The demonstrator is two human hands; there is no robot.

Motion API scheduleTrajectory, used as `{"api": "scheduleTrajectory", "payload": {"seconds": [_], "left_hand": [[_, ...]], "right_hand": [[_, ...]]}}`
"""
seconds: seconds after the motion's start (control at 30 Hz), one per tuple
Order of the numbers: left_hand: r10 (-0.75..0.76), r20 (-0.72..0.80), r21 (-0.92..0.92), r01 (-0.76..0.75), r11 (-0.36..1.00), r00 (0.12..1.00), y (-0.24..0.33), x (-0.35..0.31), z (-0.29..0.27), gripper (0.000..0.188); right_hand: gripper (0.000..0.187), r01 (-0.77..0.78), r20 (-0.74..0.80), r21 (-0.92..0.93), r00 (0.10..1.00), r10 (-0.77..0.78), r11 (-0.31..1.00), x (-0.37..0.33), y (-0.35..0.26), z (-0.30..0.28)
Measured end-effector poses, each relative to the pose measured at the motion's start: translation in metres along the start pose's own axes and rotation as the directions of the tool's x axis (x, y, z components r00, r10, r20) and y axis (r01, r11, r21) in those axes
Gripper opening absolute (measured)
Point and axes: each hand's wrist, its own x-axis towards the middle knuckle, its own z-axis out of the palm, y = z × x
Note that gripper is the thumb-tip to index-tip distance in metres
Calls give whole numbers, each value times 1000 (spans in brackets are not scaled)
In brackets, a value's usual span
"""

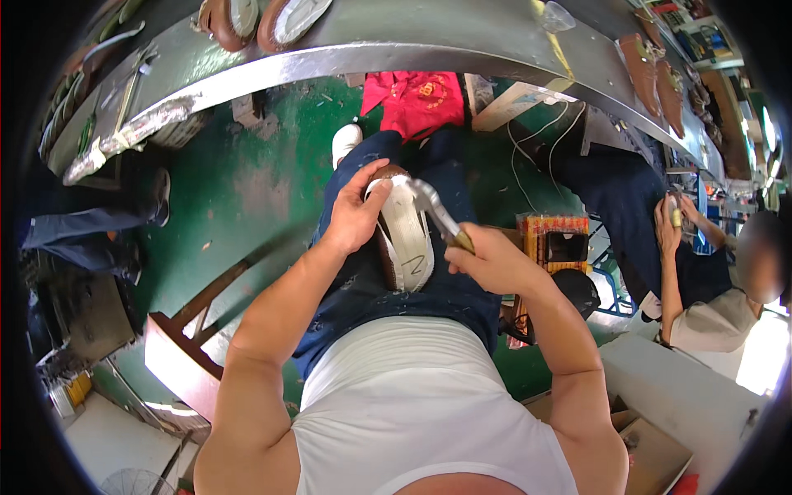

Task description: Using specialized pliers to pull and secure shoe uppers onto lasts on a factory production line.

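A brown shoe upper on its last (410,235) lies bottom up across my lap, toe pointing away from me. Its pale underside has a dark pen mark near the heel. My left hand (356,213) is closed around the toe end, the thumb pressing on the turned-in edge. In my right hand (492,258) is a steel hand tool with a curved head (436,210) and a yellowish grip. The tool's head rests at or just above the shoe's right edge near the toe; whether it touches is unclear. Blur hides its exact kind.
A long metal-topped bench (330,54) crosses ahead, bearing brown shoes (297,21). A red cloth (417,99) hangs below it. A wooden chair (186,346) stands at left, a patterned box (540,231) at right. A co-worker (714,318) sits at far right.
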Motion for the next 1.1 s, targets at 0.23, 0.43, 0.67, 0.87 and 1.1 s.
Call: {"api": "scheduleTrajectory", "payload": {"seconds": [0.23,0.43,0.67,0.87,1.1], "left_hand": [[-122,198,49,114,992,972,13,1,-10,59],[-129,377,120,90,989,917,1,-2,-13,93],[-251,342,315,142,938,906,19,-3,8,92],[-190,523,-39,246,969,831,5,13,13,84],[-418,231,381,313,870,879,3,-32,45,83]], "right_hand": [[34,-2,-202,-297,978,-61,955,41,-6,10],[64,-12,-386,-78,922,-19,997,31,24,21],[49,66,-581,-17,811,-64,998,60,46,26],[24,258,-405,535,914,-23,805,72,98,9],[22,107,-445,394,891,88,913,40,113,12]]}}
